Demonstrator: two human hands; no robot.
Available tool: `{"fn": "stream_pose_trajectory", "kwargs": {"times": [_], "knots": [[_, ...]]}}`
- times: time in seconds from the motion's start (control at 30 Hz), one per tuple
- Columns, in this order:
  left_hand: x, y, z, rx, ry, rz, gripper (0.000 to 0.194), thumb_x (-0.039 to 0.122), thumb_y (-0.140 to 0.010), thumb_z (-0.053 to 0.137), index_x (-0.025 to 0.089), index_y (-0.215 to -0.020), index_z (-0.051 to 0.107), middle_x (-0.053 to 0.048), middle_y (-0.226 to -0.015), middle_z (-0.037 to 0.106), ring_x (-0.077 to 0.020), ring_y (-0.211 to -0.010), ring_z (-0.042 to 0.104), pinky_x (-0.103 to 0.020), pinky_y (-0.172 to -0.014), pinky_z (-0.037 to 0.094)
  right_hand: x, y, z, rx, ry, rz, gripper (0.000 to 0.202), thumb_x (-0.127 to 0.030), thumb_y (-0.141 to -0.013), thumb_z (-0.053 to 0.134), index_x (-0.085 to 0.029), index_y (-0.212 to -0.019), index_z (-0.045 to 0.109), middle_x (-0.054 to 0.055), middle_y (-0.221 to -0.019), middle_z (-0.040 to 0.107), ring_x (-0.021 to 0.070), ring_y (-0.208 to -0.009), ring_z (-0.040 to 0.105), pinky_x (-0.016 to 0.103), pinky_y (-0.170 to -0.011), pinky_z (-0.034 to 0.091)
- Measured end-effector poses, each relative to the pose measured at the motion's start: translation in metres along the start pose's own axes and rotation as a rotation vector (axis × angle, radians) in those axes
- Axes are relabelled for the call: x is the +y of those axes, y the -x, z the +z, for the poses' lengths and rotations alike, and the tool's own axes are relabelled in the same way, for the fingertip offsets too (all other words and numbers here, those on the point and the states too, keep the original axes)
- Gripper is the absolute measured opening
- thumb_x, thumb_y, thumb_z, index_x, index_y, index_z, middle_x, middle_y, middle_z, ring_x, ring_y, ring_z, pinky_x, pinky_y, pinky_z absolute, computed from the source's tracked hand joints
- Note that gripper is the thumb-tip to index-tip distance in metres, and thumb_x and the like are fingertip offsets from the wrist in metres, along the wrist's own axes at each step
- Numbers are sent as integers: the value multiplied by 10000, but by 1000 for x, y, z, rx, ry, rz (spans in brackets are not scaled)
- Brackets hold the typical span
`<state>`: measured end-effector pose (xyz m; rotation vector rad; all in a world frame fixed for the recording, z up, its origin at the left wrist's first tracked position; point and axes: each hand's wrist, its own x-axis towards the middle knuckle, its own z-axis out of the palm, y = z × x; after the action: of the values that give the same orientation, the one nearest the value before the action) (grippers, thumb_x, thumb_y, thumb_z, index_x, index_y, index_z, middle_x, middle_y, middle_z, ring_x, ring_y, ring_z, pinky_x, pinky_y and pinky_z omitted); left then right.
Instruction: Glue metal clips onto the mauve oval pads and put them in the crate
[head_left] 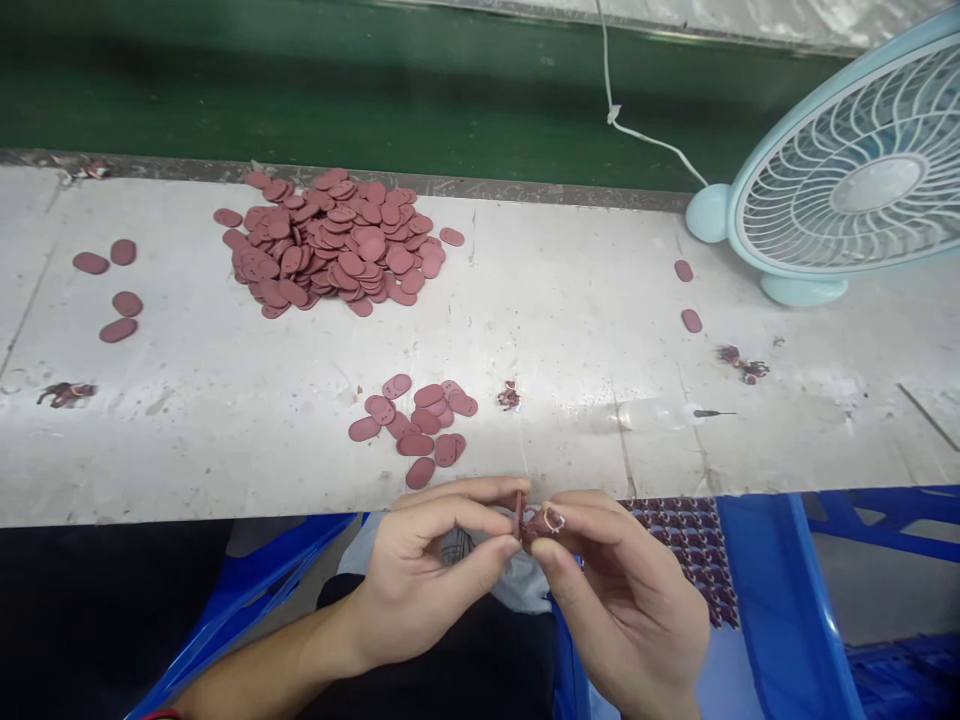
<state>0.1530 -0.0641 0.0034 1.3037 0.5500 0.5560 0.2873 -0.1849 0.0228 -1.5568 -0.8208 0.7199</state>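
Observation:
My left hand (439, 575) pinches a thin reddish-brown oval disc (518, 512), held on edge between thumb and fingers. Against it, my right hand (626, 590) grips a small dark-red figure (541, 524) with a pale ring-like detail. The two pieces touch in front of me, just off the table's near edge. Beyond my hands on the table lies a small group of oval discs (415, 446), some with small holes. Farther back is a large heap of the same discs (330, 245).
A light blue fan (876, 185) stands at the back right. A clear bottle with a dark needle tip (652, 415) lies on the white table (225, 430). Small dark-red figures (509, 396) are scattered about. A blue tray (795, 600) with rows of figures sits below right.

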Motion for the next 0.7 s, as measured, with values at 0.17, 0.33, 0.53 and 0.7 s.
{"fn": "stream_pose_trajectory", "kwargs": {"times": [0.17,0.33,0.53,0.7], "knots": [[-1,2,0,-10,-18,14,240,58,-837,720,236,-985,783,-77,-1194,756,-252,-1128,710,-379,-1019,571,-1,0,4,-6,-180,77,302,-112,-899,676,-332,-1105,706,27,-969,687,179,-916,660,266,-769,588],[-3,3,-1,-29,-8,6,251,50,-843,709,240,-991,779,-72,-1211,750,-247,-1142,704,-379,-1036,561,1,-1,5,3,-240,127,234,-145,-904,686,-316,-1061,719,23,-953,704,171,-889,683,251,-767,589],[-3,3,0,-27,-13,11,249,48,-840,711,234,-991,779,-81,-1215,748,-257,-1132,709,-390,-1028,567,2,-1,7,12,-279,150,192,-153,-915,677,-296,-1038,711,23,-957,702,162,-898,691,247,-790,592],[-2,3,2,-14,65,-30,226,64,-850,713,238,-974,786,-73,-1197,757,-254,-1129,711,-382,-1021,575,5,0,6,20,-293,146,171,-146,-914,680,-265,-1032,710,43,-961,708,173,-885,703,256,-757,599]]}}
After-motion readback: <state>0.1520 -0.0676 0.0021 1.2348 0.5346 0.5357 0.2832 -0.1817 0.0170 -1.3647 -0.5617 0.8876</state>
